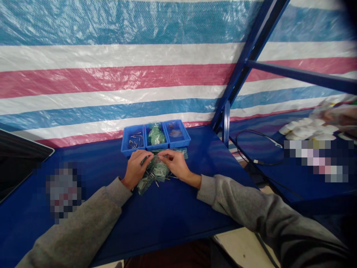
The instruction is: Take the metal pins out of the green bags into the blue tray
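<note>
My left hand (pixel 137 168) and my right hand (pixel 178 165) meet above the blue table, fingertips pinched and almost touching. Something small and thin seems to lie between them, too small to make out. Right below are crumpled greenish clear plastic bags (pixel 161 169) with thin metal pins (pixel 155 181) scattered on and around them. Just beyond my fingers stand three joined blue bins. The left bin (pixel 126 152) has loose metal pins in it, the middle bin (pixel 157 147) a bunched green plastic bag (pixel 156 134), the right bin (pixel 182 143) some small pieces I cannot identify.
A dark, light-edged panel (pixel 19 160) stands at the left, near a pixelated patch on the blue table (pixel 156 230). Blue metal frame bars (pixel 240 70) rise at the right. Beyond them a black cable (pixel 242 149) and white rounded items (pixel 304 128) lie on another blue surface.
</note>
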{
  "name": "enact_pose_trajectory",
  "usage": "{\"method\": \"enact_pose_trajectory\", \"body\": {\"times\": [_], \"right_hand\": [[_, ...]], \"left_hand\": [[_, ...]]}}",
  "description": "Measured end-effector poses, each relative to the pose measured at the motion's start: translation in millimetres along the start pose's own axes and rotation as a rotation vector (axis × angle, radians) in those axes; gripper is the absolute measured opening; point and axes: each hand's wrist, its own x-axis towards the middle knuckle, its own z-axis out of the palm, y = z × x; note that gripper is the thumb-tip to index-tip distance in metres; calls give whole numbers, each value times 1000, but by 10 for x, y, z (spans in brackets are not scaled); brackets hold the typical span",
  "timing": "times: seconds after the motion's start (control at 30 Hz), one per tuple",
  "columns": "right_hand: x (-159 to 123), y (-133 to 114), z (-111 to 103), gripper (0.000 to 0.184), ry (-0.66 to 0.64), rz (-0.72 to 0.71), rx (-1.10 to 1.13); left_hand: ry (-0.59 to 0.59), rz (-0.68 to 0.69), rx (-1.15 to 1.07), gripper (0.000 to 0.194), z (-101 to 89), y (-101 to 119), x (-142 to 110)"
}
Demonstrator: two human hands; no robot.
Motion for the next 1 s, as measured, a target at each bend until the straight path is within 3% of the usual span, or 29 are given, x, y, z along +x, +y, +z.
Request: {"method": "enact_pose_trajectory", "body": {"times": [0.43,1.0], "right_hand": [[77,105,-23,21,-113,74,102],[72,121,-13,26,-99,86,134]], "left_hand": [[-160,-47,8,19,56,-39,-18],[-130,-49,-66,21,40,-51,17]]}}
